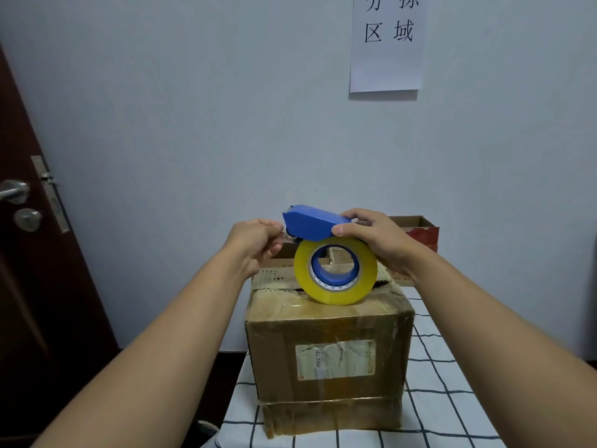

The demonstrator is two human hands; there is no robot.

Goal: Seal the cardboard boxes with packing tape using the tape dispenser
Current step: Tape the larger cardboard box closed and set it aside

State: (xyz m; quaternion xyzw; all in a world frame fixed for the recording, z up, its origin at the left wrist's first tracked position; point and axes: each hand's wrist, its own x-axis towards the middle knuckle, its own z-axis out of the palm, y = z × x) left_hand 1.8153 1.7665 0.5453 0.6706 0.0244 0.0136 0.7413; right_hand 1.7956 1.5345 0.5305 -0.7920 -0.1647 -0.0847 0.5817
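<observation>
My right hand grips the blue tape dispenser, its yellow tape roll above the cardboard box on the checked desk. My left hand fingers pinch at the dispenser's front end; what they hold, I cannot tell.

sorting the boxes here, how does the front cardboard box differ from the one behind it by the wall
The front cardboard box has its flaps closed, with tape and a worn label; the rear box is open on top. The front box is plain brown; the rear box shows red print. The front box shows whole, while the right hand and tape dispenser partly hide the rear box. Both are cardboard.
</observation>
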